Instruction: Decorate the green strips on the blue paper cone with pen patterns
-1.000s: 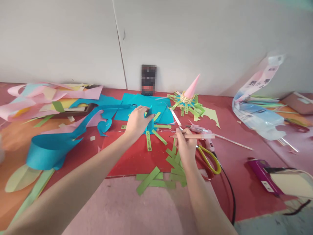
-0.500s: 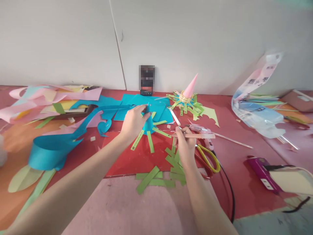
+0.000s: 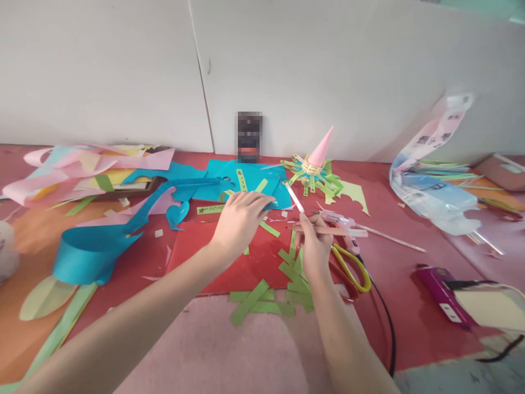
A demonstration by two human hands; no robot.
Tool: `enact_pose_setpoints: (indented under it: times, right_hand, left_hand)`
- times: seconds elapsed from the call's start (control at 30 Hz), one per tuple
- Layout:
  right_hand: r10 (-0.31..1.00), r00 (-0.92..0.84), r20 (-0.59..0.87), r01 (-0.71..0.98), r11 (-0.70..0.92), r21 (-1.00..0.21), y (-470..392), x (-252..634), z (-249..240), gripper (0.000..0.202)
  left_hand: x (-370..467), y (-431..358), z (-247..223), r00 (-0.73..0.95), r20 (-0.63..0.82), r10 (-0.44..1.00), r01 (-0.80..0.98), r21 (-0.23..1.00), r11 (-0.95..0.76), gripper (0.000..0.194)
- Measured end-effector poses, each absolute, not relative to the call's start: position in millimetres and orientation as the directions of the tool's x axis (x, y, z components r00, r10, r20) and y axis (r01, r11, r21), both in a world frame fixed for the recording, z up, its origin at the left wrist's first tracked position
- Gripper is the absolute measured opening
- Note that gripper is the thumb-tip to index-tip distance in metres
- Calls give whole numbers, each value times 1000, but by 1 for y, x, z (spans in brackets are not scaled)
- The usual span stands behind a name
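Note:
My left hand [image 3: 240, 221] is closed over a blue paper cone, nearly all of it hidden under the fingers. Green paper strips [image 3: 268, 229] stick out from the cone on several sides, some printed with dark marks and a star. My right hand [image 3: 314, 241] is closed around a pale pink pencil [image 3: 348, 232], its dark tip to the left. A slim white stick [image 3: 294, 197] meets the fingertips of that hand; I cannot tell whether it is gripped. Beyond stands a finished-looking pink cone [image 3: 322, 148] on a patterned yellow band with green strips.
A pink glue gun [image 3: 348, 227] and yellow-handled scissors [image 3: 353, 268] lie by my right hand. Loose green strips [image 3: 250, 301] overlap the red board [image 3: 197, 257]. At left are a blue paper loop [image 3: 82, 257] and coloured scraps. A purple power strip [image 3: 441, 301] sits right.
My left hand has turned and tipped the cone, which stood upright, so its strips now point up and left. My right hand holds nearly the same place.

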State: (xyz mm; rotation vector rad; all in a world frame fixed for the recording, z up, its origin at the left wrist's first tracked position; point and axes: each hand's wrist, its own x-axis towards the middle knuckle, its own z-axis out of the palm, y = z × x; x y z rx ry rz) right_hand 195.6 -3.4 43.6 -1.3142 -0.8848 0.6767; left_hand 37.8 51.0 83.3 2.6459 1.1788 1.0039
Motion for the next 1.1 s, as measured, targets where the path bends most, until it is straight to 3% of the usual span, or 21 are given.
enact_pose_setpoints:
  times: [0.17, 0.5, 0.93, 1.1]
  right_hand:
    - [841, 519, 154, 48, 151, -987, -4, 194, 45, 32]
    - [856, 501, 124, -18, 154, -988, -4, 194, 44, 32]
    - [870, 479, 118, -50, 161, -986, -2, 194, 39, 32]
    - [873, 474, 119, -28, 150, -988, -2, 192, 40, 32]
  left_hand:
    - [37, 50, 80, 489, 526, 696, 639, 328, -696, 21]
    - [19, 76, 68, 299, 400, 866, 611, 617, -496, 27]
    - [16, 79, 69, 232, 318, 919, 570, 721, -393, 30]
    - [8, 71, 61, 170, 420, 892, 581, 688, -435, 37]
